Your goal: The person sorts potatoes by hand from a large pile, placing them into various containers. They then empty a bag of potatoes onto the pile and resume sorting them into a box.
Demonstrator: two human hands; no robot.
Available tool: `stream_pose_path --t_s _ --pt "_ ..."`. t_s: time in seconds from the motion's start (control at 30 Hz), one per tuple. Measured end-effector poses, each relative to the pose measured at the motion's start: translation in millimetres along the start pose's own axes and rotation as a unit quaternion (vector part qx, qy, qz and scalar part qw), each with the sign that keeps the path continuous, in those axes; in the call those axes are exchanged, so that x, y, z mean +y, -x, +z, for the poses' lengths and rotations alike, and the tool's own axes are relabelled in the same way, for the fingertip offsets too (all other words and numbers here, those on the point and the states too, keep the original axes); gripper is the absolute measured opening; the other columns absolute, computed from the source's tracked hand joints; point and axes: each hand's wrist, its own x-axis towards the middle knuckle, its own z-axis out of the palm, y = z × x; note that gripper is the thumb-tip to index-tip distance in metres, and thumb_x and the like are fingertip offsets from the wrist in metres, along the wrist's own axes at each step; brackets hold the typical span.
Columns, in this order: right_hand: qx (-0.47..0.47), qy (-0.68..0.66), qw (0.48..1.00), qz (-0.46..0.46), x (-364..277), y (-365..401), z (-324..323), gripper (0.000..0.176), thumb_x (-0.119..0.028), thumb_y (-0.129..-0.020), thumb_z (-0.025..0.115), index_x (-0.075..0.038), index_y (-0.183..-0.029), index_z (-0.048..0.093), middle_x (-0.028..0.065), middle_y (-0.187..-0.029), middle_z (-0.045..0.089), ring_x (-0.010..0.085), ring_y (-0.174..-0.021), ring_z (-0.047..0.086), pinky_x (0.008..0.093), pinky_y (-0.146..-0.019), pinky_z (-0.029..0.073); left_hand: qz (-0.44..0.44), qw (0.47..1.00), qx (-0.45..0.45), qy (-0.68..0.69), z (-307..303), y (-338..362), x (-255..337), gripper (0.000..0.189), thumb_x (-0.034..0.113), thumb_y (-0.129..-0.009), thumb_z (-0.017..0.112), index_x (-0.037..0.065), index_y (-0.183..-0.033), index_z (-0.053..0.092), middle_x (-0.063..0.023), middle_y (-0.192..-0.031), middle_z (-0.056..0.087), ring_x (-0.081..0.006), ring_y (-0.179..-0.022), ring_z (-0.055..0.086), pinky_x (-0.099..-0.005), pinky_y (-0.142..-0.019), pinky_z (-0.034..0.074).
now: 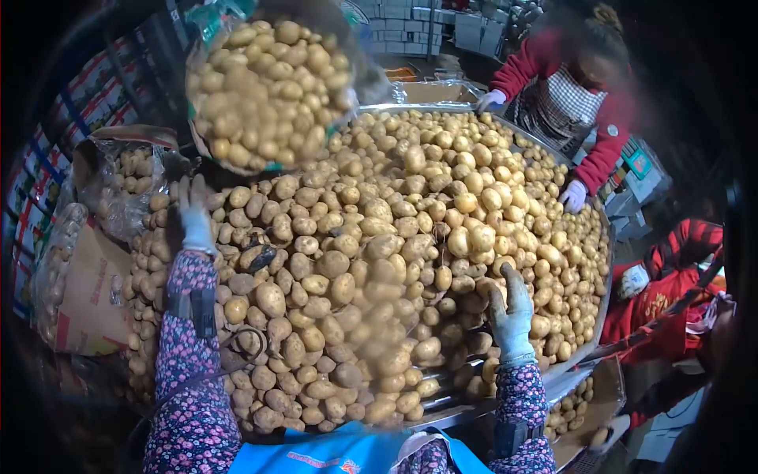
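Potatoes (339, 284) lie heaped over a wide metal table. My left hand (193, 212), in a pale glove, reaches to the heap's left side with fingers spread, beside a dark, blackened potato (257, 258). My right hand (512, 316), gloved too, rests over the right part of the heap, its thumb and fingers apart and potatoes around the fingertips. Neither palm shows, and nothing is seen held in either. Beyond my left hand, a large basket (192, 118) full of potatoes tilts over the heap's far left.
Cardboard boxes (95, 284) with plastic-wrapped potatoes stand at left. A co-worker in red (612, 130) has both gloved hands at the table's far right edge. Another person (655, 316) is at right, near a carton (608, 395) below the metal rim (564, 379).
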Motion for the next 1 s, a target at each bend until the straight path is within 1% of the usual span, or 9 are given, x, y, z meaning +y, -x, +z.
stream_pose_path --t_s 0.2,0.27,0.33,0.43,0.53,0.63,0.77,0.8,1.0 --pt "0.006 -0.054 0.999 0.007 -12.5 15.7 13.4 0.052 -0.017 -0.091 0.066 -0.001 -0.138 0.05 0.0211 -0.131 0.058 0.0351 -0.122 0.055 0.0423 -0.105 0.042 0.091 0.992 -0.085 -0.017 -15.7 42.1 14.7 0.062 0.01 -0.099 0.051 0.015 -0.156 0.027 -0.0013 -0.162 0.021 -0.0175 -0.143 0.031 -0.0294 -0.108 0.033" --pt "-0.037 -0.173 0.982 0.07 -42.8 8.4 16.8 0.059 -0.02 -0.095 0.063 0.0 -0.145 0.04 0.0227 -0.142 0.048 0.033 -0.131 0.049 0.0401 -0.112 0.037 0.167 0.981 -0.074 -0.061 21.3 60.9 23.3 0.07 0.035 -0.099 0.059 0.012 -0.155 0.025 -0.01 -0.16 0.024 -0.0263 -0.145 0.026 -0.0397 -0.12 0.021" --pt "-0.013 -0.228 0.973 0.031 -52.8 -1.4 30.3 0.064 -0.022 -0.097 0.061 0.001 -0.149 0.032 0.0232 -0.149 0.04 0.0309 -0.135 0.043 0.0378 -0.114 0.033 0.049 0.99 -0.104 0.076 60.6 110.7 47.6 0.069 0.022 -0.099 0.058 0.013 -0.157 0.021 -0.0019 -0.162 0.022 -0.019 -0.143 0.031 -0.0331 -0.113 0.032" --pt "0.098 -0.202 0.972 0.073 12.6 -5.4 77.8 0.066 -0.032 -0.101 0.054 0.001 -0.152 0.026 0.0176 -0.15 0.039 0.027 -0.133 0.043 0.0362 -0.111 0.036 0.142 0.97 -0.155 -0.124 98.7 167.2 39.3 0.087 0.044 -0.09 0.068 0.009 -0.155 0.023 -0.0212 -0.157 0.025 -0.0353 -0.145 0.027 -0.0443 -0.117 0.028" --pt "0.109 -0.563 0.788 0.224 -15.0 5.0 49.8 0.058 -0.037 -0.103 0.052 0.0 -0.145 0.038 0.0124 -0.134 0.053 0.0221 -0.116 0.056 0.0341 -0.098 0.047 0.285 0.873 -0.186 -0.348 121.2 207.2 47.5 0.11 0.062 -0.072 0.075 0.011 -0.155 0.023 -0.0251 -0.158 0.02 -0.0484 -0.139 0.031 -0.0554 -0.111 0.034" --pt "0.113 -0.39 0.892 0.197 31.5 20.2 68.0 0.041 -0.035 -0.103 0.052 -0.002 -0.125 0.056 0.0108 -0.12 0.06 0.0195 -0.106 0.06 0.033 -0.092 0.05 0.238 0.855 -0.157 -0.433 139.9 228.6 50.7 0.112 0.059 -0.073 0.076 0.011 -0.156 0.019 -0.0231 -0.16 0.016 -0.0491 -0.136 0.037 -0.0532 -0.103 0.045" --pt "0.155 -0.457 0.839 0.254 58.9 33.4 99.3 0.045 -0.021 -0.098 0.062 -0.002 -0.136 0.049 0.0106 -0.128 0.056 0.0189 -0.113 0.056 0.0313 -0.094 0.049 0.284 0.819 -0.087 -0.49 146.3 210.8 64.0 0.105 0.053 -0.075 0.075 0.014 -0.156 0.02 -0.0189 -0.161 0.015 -0.0494 -0.126 0.044 -0.0575 -0.102 0.042" --pt "0.231 -0.319 0.91 0.132 45.8 33.3 86.3 0.048 -0.016 -0.097 0.061 0.001 -0.14 0.047 0.0132 -0.138 0.052 0.0231 -0.127 0.049 0.0345 -0.109 0.038 0.294 0.82 -0.08 -0.485 145.5 205.9 67.5 0.104 0.051 -0.075 0.076 0.013 -0.155 0.022 -0.0188 -0.16 0.017 -0.0482 -0.125 0.045 -0.057 -0.103 0.042" --pt "0.222 -0.477 0.834 0.166 7.9 35.9 68.7 0.057 -0.012 -0.092 0.07 0.001 -0.141 0.045 0.0106 -0.135 0.055 0.0187 -0.123 0.05 0.0314 -0.106 0.039 0.393 0.779 -0.059 -0.485 145.7 181.4 77.1 0.097 0.041 -0.075 0.08 0.01 -0.152 0.03 -0.0184 -0.157 0.025 -0.0433 -0.139 0.032 -0.0529 -0.113 0.033"
